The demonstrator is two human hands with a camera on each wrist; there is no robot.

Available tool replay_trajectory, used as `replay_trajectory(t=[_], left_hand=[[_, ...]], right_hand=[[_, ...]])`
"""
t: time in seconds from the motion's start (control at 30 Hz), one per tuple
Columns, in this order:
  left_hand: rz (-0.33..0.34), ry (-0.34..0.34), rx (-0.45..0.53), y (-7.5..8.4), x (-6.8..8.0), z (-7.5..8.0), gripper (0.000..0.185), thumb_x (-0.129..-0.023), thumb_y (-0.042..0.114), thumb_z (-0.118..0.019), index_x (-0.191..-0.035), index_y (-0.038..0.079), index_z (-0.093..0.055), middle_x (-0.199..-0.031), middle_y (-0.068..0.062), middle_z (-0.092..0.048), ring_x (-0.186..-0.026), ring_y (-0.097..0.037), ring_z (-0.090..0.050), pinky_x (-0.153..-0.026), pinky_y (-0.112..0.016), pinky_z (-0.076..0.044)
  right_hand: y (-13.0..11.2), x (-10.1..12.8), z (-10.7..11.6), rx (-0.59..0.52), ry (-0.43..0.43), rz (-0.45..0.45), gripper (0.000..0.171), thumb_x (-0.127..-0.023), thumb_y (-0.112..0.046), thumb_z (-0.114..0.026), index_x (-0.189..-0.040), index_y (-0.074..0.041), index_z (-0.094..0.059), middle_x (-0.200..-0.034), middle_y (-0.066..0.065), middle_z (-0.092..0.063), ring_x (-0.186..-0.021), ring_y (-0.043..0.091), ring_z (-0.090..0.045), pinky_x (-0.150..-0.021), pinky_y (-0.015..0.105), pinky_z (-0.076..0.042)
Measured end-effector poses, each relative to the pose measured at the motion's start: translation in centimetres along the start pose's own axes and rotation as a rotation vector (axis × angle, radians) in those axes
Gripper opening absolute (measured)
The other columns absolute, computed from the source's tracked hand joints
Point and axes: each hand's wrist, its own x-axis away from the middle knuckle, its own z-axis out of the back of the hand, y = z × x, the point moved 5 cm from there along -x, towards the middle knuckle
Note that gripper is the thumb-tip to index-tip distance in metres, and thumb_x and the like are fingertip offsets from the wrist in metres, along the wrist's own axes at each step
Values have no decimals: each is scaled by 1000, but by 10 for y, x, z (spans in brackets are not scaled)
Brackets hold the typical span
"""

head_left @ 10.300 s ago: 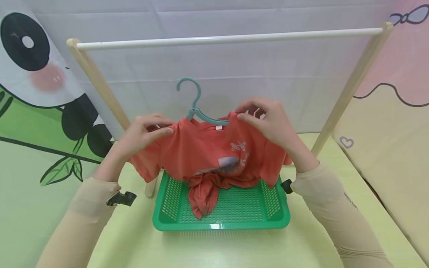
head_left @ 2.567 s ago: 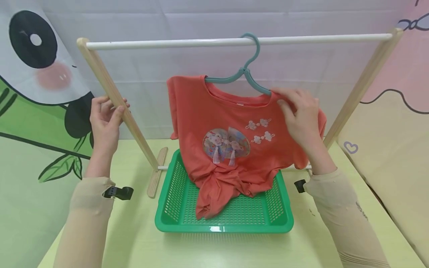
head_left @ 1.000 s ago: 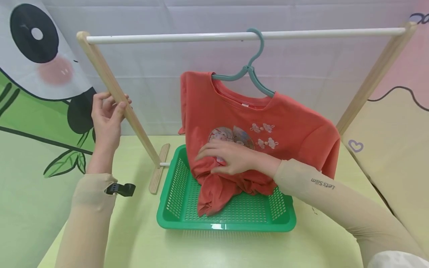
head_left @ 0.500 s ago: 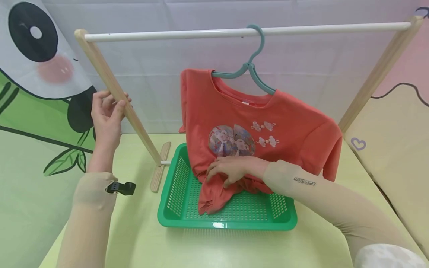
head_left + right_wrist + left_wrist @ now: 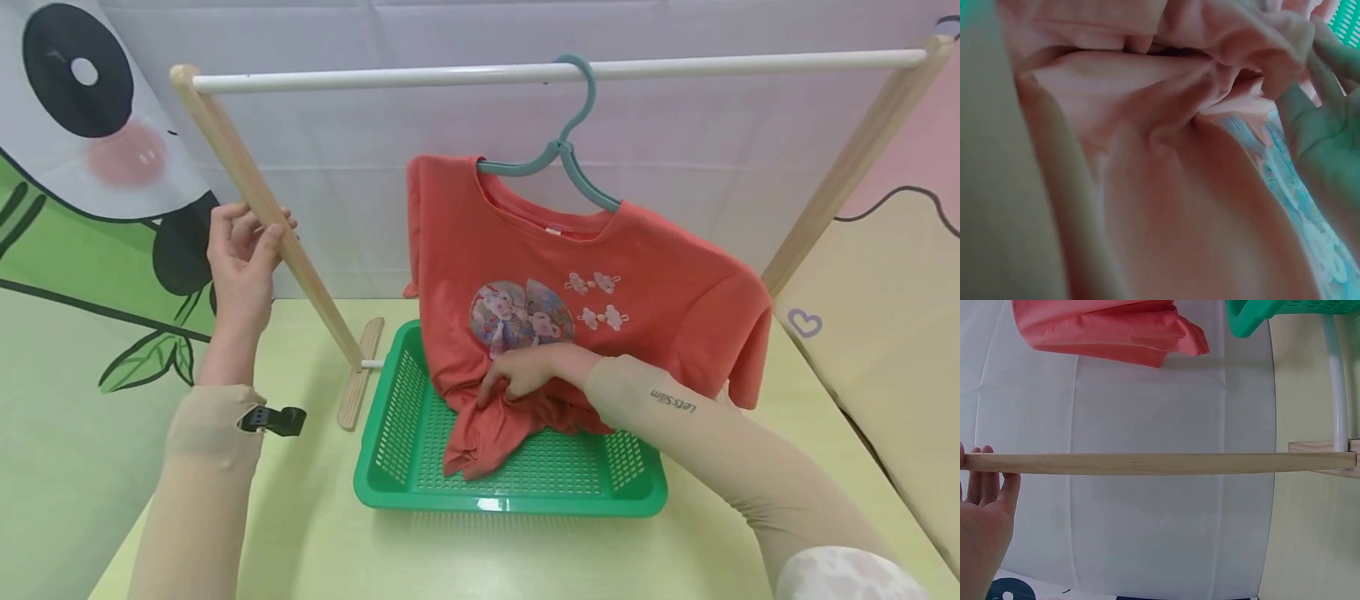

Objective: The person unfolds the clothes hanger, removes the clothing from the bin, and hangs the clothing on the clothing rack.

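Note:
An orange-red t-shirt (image 5: 600,275) hangs on a teal hanger (image 5: 558,157), which is hooked over the white rail (image 5: 375,77) of a small wooden rack. The shirt's knotted lower end drops into a green basket (image 5: 510,498). My right hand (image 5: 525,372) pinches the bunched cloth just below the printed picture. In the right wrist view the shirt (image 5: 1147,162) fills the frame, with my fingers (image 5: 1325,140) against it. My left hand (image 5: 243,254) grips the rack's left wooden post (image 5: 285,242), also seen as the post (image 5: 1160,464) beside my hand (image 5: 985,509) in the left wrist view.
The rack's right post (image 5: 847,167) slants up at the right. A wooden foot (image 5: 360,383) and a thin white lower bar (image 5: 1335,375) lie by the basket's left side. A white cloth backdrop hangs behind, and a panda picture (image 5: 82,167) covers the left wall.
My right hand slid down from the shirt's printed picture to the bunched hem and closed on the cloth. My left hand stayed on the post. Earlier, the shirt went onto the rail.

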Motion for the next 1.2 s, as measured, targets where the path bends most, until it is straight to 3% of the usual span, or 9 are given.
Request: replay_trajectory(t=[0.13, 0.33, 0.5, 0.67, 0.77, 0.93, 1.1, 1.2], left_hand=[[6, 2, 7, -2, -1, 2, 29, -87, 0, -60, -114, 6, -50, -108, -15, -62, -101, -28, -61, -83, -27, -54], [9, 8, -19, -4, -1, 5, 30, -87, 2, -61, -115, 7, -50, -109, -15, -62, -101, -25, -62, -83, -27, -54], [8, 6, -44, -3, -1, 4, 30, -87, 3, -61, -116, 8, -51, -109, -15, -62, -102, -25, -62, -84, -28, -54], [11, 2, -58, -6, -1, 1, 30, -88, 5, -61, -116, 8, -50, -110, -13, -62, -103, -28, -60, -87, -30, -53], [13, 3, -70, -8, -1, 1, 31, -88, 6, -61, -116, 8, -50, -111, -13, -62, -103, -27, -61, -88, -30, -53], [17, 10, -78, -8, -2, 3, 31, -87, 7, -62, -116, 9, -50, -110, -13, -62, -104, -27, -60, -89, -31, -52], [24, 18, -62, -5, -1, 4, 31, -87, 6, -62, -116, 8, -51, -111, -13, -62, -105, -28, -60, -89, -32, -52], [22, 15, -49, -5, -1, 3, 31, -87, 5, -61, -116, 8, -51, -110, -13, -62, -104, -28, -61, -87, -30, -53]], right_hand=[[3, -4, -3, -4, 1, 2, 60, -81, 11, -51, -126, -27, -60, -133, -13, -54, -106, 12, -45, -78, 23, -37], [3, -13, -12, 134, 33, 14, 62, -77, -3, -70, -129, -32, -55, -135, -15, -51, -115, 6, -46, -97, 25, -40], [2, -17, -16, 212, 50, 16, 62, -76, -9, -75, -130, -31, -54, -135, -9, -49, -120, 9, -46, -100, 29, -41], [6, -16, -14, 270, 105, -5, 45, -77, -16, -76, -119, -26, -62, -119, -10, -61, -104, 8, -55, -90, 26, -46], [6, -10, -7, 232, 143, -5, 31, -78, -16, -75, -107, -21, -68, -102, -10, -66, -87, 7, -56, -79, 22, -48], [0, 5, 14, 138, 201, 26, 13, -79, -10, -72, -90, -17, -70, -78, -7, -58, -68, 8, -42, -62, 19, -38], [-7, 23, 41, 120, 291, 19, 7, -80, -10, -68, -82, -16, -67, -66, -7, -44, -60, 7, -34, -55, 20, -31], [-9, 37, 57, 116, 378, 10, 8, -80, -12, -68, -83, -19, -67, -66, -8, -48, -57, 7, -35, -55, 22, -33]])
